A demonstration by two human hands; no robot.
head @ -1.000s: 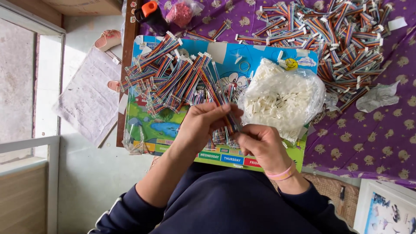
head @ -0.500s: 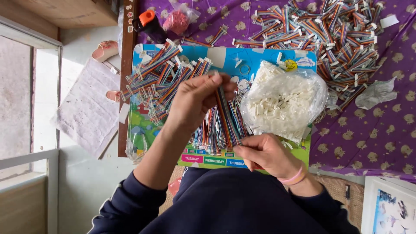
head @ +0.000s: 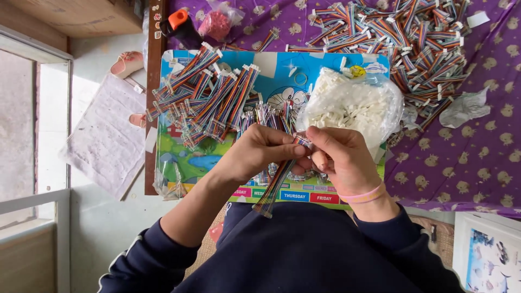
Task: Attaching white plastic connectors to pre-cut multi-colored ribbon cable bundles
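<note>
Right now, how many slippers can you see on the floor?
2. One pink slipper lies on the floor by the table's top left corner. The toe of a second slipper peeks out lower down beside the white cloth; the table edge hides the rest.

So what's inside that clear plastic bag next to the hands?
The clear plastic bag is stuffed with small white plastic pieces, heaped together. Their exact shape is too small to tell. The right hand covers the bag's near edge, and the colourful board lies under it.
</note>
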